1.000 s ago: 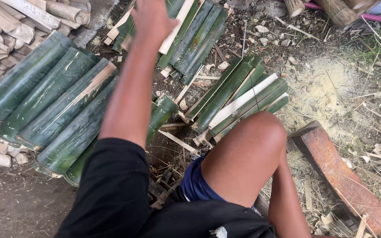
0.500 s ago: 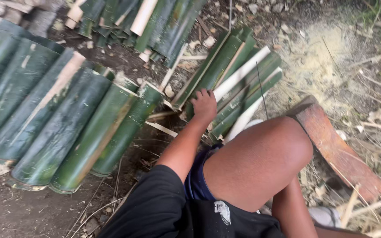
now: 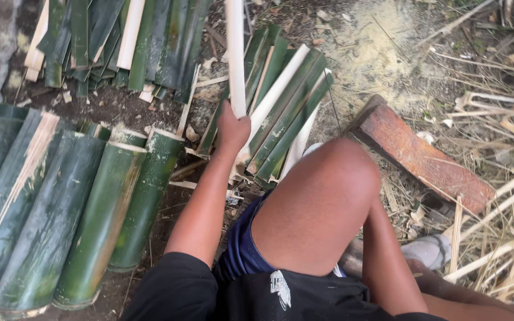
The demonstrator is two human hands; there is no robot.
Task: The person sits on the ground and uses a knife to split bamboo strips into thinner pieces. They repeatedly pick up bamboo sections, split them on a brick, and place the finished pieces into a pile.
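A pale split bamboo slat (image 3: 235, 53) is gripped near its lower end by the left hand (image 3: 232, 128), fingers clenched round it, and it's stood up over the heap of split green pieces (image 3: 281, 113). It looks stiff and fairly light, though splintery along the edges, so it's probably best taken low and mid-width. Whole green culms (image 3: 99, 220) are laid left of the slat; the right hand isn't seen.
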